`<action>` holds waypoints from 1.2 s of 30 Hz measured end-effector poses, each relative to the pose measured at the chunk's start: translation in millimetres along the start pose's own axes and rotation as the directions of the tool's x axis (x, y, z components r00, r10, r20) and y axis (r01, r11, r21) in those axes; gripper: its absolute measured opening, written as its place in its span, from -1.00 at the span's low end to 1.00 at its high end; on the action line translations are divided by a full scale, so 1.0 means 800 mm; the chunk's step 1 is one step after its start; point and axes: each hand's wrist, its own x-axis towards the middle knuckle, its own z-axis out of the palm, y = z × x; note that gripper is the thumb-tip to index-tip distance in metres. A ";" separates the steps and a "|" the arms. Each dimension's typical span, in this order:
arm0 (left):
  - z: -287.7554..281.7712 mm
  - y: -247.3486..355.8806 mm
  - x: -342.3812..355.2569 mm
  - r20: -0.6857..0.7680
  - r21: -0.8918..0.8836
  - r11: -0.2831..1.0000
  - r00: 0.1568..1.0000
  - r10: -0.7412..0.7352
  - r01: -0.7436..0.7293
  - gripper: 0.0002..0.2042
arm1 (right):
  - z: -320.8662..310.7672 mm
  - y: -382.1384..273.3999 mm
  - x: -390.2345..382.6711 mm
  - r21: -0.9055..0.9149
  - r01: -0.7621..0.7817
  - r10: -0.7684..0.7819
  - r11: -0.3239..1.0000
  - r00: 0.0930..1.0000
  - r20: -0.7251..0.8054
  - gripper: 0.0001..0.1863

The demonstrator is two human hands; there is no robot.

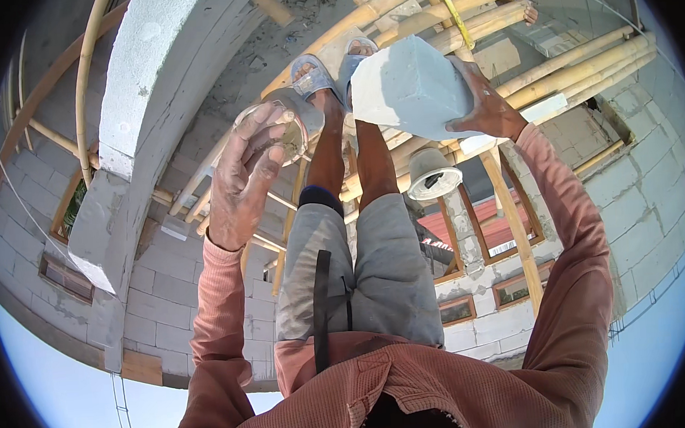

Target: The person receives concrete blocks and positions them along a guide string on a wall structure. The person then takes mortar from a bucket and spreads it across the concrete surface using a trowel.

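Observation:
My right hand (482, 102) grips a pale grey-blue block (405, 87) at its right side, raised over the bamboo poles beside my feet. My left hand (246, 172) is lifted at the left with its dusty fingers apart and slightly curved, in front of a round container (295, 127) that it partly hides; whether they touch I cannot tell. My sandalled feet (310, 76) stand on the scaffold between the container and the block. A pale bucket (433, 178) with dark contents sits to the right of my legs.
A block wall column (123, 101) rises close on the left. Bamboo poles and planks (552, 79) form the scaffold, with a yellow tool (450, 14) on them. Another person's hand and blue sleeve (529, 14) show at the top right. Below are block walls (162, 316) with wooden window frames.

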 end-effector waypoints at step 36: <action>-0.045 0.131 0.223 -0.202 0.938 0.345 0.762 0.615 -0.031 0.16 | -0.220 -0.413 0.205 -0.868 -0.021 -0.464 0.495 0.839 -0.285 -0.14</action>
